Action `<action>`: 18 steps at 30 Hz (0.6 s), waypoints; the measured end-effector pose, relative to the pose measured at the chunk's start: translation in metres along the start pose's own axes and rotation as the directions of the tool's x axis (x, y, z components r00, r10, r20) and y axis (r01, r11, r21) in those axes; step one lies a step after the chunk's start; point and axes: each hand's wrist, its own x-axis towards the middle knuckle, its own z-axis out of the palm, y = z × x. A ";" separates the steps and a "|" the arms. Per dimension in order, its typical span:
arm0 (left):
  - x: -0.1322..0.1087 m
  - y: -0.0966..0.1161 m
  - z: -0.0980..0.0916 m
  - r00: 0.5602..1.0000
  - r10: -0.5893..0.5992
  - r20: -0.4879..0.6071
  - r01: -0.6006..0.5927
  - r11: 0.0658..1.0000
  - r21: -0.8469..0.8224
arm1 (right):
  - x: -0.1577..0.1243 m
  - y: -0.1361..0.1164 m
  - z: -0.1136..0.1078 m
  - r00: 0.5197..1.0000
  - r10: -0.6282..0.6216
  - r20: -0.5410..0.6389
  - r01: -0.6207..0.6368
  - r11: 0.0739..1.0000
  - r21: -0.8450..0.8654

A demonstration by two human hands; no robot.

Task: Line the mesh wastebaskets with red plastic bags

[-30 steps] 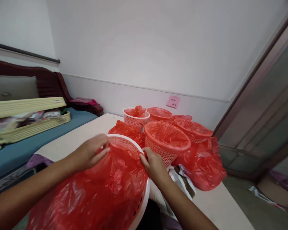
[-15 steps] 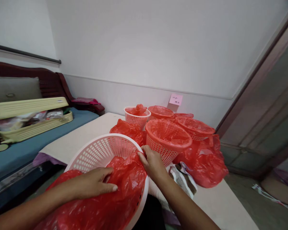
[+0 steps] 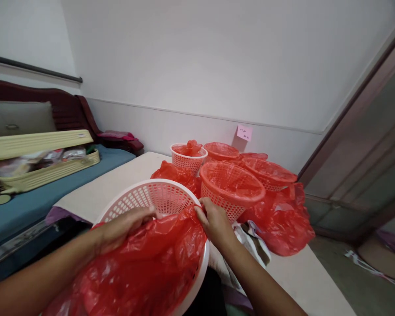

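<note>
A white plastic basket [image 3: 200,267] with holes in its wall is tilted close in front of me. A thin red plastic bag [image 3: 151,259] lies over its near side and partly inside it. At the right of the basket's rim, my right hand [image 3: 215,221] pinches the bag's edge against the rim. My left hand [image 3: 127,226] is closed on the bag's upper edge over the basket opening; its fingertips are partly hidden by the film. Just beyond my right hand stands a basket lined with red plastic [image 3: 230,186].
On the pale table [image 3: 118,184] stand a small white basket [image 3: 188,163], several red-lined baskets, a loose red bag [image 3: 279,224] and a striped cloth [image 3: 252,241]. A pink note [image 3: 244,132] is on the wall. An open yellow suitcase [image 3: 46,166] lies on the bed at left.
My left hand has shifted left and up, from lying loosely on the bag to holding its edge. The bag now spreads wider across the basket opening. My right hand stays at the rim.
</note>
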 end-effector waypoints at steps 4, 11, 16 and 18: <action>0.013 0.008 -0.034 0.997 0.028 -0.072 -0.022 0.995 0.093 | 0.000 -0.003 0.003 0.999 -0.044 0.006 0.044 0.998 0.045; 0.040 0.011 -0.054 0.817 0.443 -0.370 -0.142 0.775 0.615 | 0.001 -0.009 0.006 0.997 -0.068 0.028 0.066 0.997 0.050; 0.065 0.002 -0.058 0.820 0.395 -0.414 -0.009 0.732 0.681 | 0.006 0.000 0.005 0.990 -0.131 -0.051 0.133 0.991 0.029; 0.073 0.001 -0.056 0.826 0.347 -0.444 0.059 0.730 0.681 | 0.007 0.001 0.000 0.983 -0.167 -0.077 0.166 0.986 -0.026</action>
